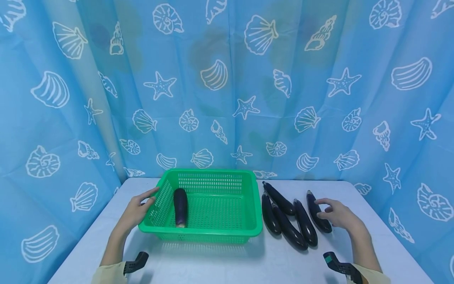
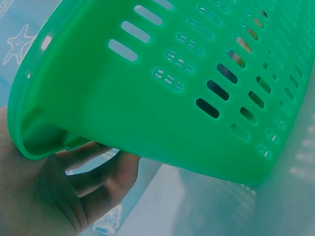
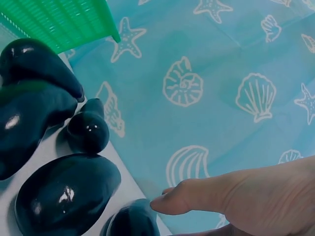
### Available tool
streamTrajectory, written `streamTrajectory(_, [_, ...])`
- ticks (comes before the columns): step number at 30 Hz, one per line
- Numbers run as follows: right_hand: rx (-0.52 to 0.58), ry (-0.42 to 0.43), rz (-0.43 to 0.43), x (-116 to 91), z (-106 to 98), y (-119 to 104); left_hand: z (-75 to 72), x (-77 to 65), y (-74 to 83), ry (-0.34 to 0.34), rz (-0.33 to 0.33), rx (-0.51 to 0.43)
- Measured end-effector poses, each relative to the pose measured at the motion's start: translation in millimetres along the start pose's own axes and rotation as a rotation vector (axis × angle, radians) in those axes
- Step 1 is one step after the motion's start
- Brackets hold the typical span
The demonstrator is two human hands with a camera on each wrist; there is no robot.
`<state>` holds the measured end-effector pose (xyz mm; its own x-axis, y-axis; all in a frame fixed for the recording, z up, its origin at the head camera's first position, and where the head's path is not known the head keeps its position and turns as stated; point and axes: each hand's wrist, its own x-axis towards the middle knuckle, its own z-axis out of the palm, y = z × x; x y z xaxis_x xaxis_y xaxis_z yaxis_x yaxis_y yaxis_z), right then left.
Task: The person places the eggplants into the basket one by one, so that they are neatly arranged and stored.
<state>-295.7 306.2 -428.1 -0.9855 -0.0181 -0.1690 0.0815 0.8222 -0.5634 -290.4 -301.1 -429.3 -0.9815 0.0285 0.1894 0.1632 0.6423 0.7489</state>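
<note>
A green plastic basket [image 1: 213,232] stands on the table with one dark purple eggplant [image 1: 181,207] lying inside at its left. My left hand [image 1: 139,209] grips the basket's left rim; in the left wrist view its fingers [image 2: 110,189] curl beneath the rim against the outer wall. To the right of the basket lie several glossy dark eggplants [image 1: 289,228]. Over the rightmost eggplant [image 1: 313,207] is my right hand [image 1: 338,213], thumb and forefinger parted, their tips overlapping its skin. The right wrist view has the thumb [image 3: 179,196] right at that eggplant's top edge [image 3: 133,221].
A white cloth covers the table [image 1: 209,268]. Behind and along both sides hangs a blue curtain [image 1: 227,98] printed with white shells and starfish. Each wrist wears a black camera mount, one on the left [image 1: 136,263] and one on the right [image 1: 340,266].
</note>
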Motion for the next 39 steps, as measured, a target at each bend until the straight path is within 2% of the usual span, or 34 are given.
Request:
streamTrajectory(16, [0.014, -0.042, -0.013, 7.4, 8.0, 10.1, 0.0, -0.2, -2.2, -0.003, -0.012, -0.011])
streamTrajectory(24, [0.01, -0.035, -0.024, 9.0, 9.3, 10.4, 0.3, 1.9, -2.7, -0.002, 0.005, -0.008])
streamTrajectory(39, [0.042, -0.036, -0.027, 12.0, 11.1, 14.2, 1.2, 3.9, -4.1, -0.007, -0.021, -0.006])
